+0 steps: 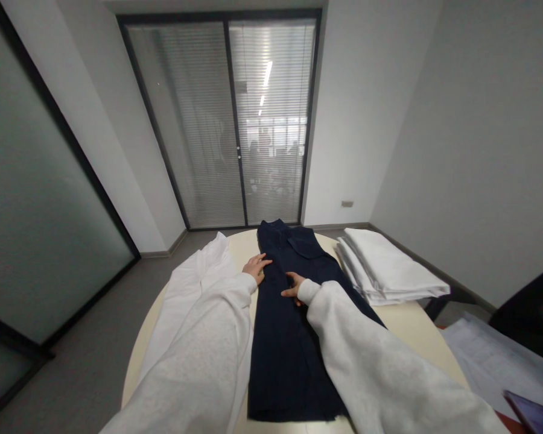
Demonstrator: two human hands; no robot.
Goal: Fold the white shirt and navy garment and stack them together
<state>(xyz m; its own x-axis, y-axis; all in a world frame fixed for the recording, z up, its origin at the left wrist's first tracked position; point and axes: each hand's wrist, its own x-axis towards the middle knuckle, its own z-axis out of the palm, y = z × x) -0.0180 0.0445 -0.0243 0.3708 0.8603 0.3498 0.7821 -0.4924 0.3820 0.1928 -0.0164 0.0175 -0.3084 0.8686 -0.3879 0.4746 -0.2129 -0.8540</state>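
Observation:
A dark navy garment (278, 355) lies lengthwise down the middle of a round, pale table (416, 325); it has a flap-like piece near its far end, and I cannot tell its exact kind. My left hand (256, 267) rests at the garment's left edge, fingers stretched out over the cloth. On its middle, my right hand (295, 288) touches the fabric with thumb and forefinger apart; its other fingers are partly hidden. Left of the navy cloth, a white garment (194, 271) is spread out, partly covered by my left sleeve.
Folded white cloth (389, 262) is stacked at the table's right side. Papers (502, 355) and a phone-like dark device (534, 413) lie lower right, near a black chair (534, 313). Behind the table stands a glass partition (185, 132) with blinds.

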